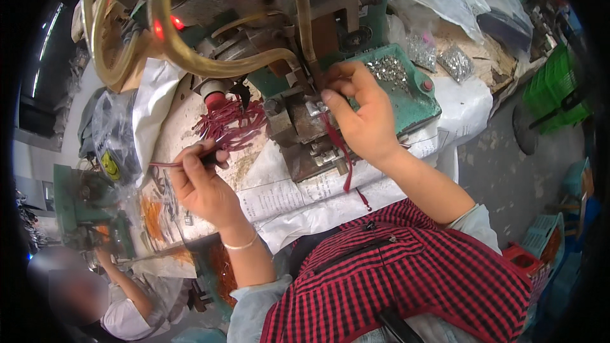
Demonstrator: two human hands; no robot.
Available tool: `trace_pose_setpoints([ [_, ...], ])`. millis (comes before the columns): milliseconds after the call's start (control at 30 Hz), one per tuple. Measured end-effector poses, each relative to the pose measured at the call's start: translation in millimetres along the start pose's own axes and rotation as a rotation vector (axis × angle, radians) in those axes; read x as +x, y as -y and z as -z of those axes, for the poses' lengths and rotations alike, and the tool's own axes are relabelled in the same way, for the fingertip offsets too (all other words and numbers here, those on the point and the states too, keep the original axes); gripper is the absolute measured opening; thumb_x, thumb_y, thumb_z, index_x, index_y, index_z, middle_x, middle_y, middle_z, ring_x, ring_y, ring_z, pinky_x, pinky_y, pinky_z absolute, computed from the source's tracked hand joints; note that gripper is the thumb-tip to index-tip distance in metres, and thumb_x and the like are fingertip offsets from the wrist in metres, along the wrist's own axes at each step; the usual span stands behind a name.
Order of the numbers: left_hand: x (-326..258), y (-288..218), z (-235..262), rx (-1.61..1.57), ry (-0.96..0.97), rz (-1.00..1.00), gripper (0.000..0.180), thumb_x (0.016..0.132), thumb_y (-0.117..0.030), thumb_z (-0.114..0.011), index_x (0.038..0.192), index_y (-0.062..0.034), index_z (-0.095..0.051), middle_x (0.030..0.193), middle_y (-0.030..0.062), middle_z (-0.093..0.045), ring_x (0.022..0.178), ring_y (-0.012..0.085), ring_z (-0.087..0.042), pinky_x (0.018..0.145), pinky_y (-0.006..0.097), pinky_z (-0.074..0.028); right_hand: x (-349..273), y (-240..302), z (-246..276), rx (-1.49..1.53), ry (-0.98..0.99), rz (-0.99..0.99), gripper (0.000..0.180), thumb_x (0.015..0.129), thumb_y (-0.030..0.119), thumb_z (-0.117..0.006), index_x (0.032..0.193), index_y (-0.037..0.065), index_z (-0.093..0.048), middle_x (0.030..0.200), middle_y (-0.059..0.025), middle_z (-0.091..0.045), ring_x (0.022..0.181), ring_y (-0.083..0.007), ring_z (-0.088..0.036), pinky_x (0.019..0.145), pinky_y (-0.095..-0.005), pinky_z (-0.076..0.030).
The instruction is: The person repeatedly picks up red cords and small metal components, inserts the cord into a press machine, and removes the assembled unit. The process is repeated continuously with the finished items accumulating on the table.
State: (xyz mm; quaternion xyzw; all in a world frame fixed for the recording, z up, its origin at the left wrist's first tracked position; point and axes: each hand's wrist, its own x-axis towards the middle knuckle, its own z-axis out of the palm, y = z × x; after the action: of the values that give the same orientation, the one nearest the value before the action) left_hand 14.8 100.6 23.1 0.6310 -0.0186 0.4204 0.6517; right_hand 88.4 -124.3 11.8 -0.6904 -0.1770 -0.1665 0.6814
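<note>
My left hand (204,184), in front of a heap of dark red cords (232,121), is closed on a dark red cord (164,164) whose end sticks out to the left. A dark object also shows between its fingers, too small to name. At the bench press (298,117), my right hand (365,111) has thumb and forefinger bent together beside the metal die (316,108); what they pinch is hidden. From the die a dark red strap (335,140) hangs over the front, and below it a short cord (363,200) with a small metal end lies on white sheeting.
A green tray (413,105) of small metal parts adjoins the press on the right, with bags of metal parts (455,63) behind. Thick yellowish hoses (190,63) loop above the left side. A co-worker (130,302) sits at another green machine (76,203), lower left. Green crates (559,89) stand right.
</note>
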Motion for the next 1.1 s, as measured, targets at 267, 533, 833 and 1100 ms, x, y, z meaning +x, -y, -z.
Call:
trace_pose_setpoints([
  [267,29,-30,-64,-0.035,0.253,-0.260,0.018,0.101,-0.007,-0.060,0.103,0.0110,-0.063,0.094,0.0213,-0.072,0.073,0.0220,-0.072,0.069,0.030,-0.060,-2,17,-2,0.127,0.085,-0.211,0.051,0.089,0.002,-0.061,0.138,-0.003,-0.045,0.103,-0.0190,-0.073,0.098,-0.0224,-0.071,0.087,-0.0316,-0.052],
  [533,-34,-12,-70,0.364,0.604,-0.701,0.011,0.083,-0.006,-0.079,0.092,-0.0032,-0.072,0.094,0.0153,-0.076,0.065,0.0200,-0.070,0.056,0.029,-0.055,7,21,30,-0.173,0.196,-0.028,0.062,0.087,0.005,-0.061,0.146,-0.002,-0.042,0.127,-0.0240,-0.064,0.122,-0.0365,-0.062,0.102,-0.0406,-0.048],
  [833,-43,11,-86,0.534,0.557,-0.845,0.025,0.075,-0.009,-0.086,0.096,-0.0103,-0.072,0.090,0.0086,-0.077,0.062,0.0165,-0.066,0.051,0.026,-0.048,-12,-83,125,-0.601,-0.218,-0.131,0.025,0.086,0.014,-0.070,0.108,0.002,-0.068,0.101,-0.0150,-0.071,0.095,-0.0303,-0.068,0.086,-0.0401,-0.052],
  [1100,-60,5,-79,0.497,0.566,-0.635,0.030,0.076,-0.006,-0.084,0.103,-0.0056,-0.073,0.107,0.0154,-0.076,0.081,0.0226,-0.074,0.065,0.030,-0.058,-26,-97,98,-1.109,-0.064,0.082,0.014,0.078,0.015,-0.073,0.085,0.004,-0.067,0.086,-0.0169,-0.064,0.085,-0.0400,-0.062,0.082,-0.0491,-0.049],
])
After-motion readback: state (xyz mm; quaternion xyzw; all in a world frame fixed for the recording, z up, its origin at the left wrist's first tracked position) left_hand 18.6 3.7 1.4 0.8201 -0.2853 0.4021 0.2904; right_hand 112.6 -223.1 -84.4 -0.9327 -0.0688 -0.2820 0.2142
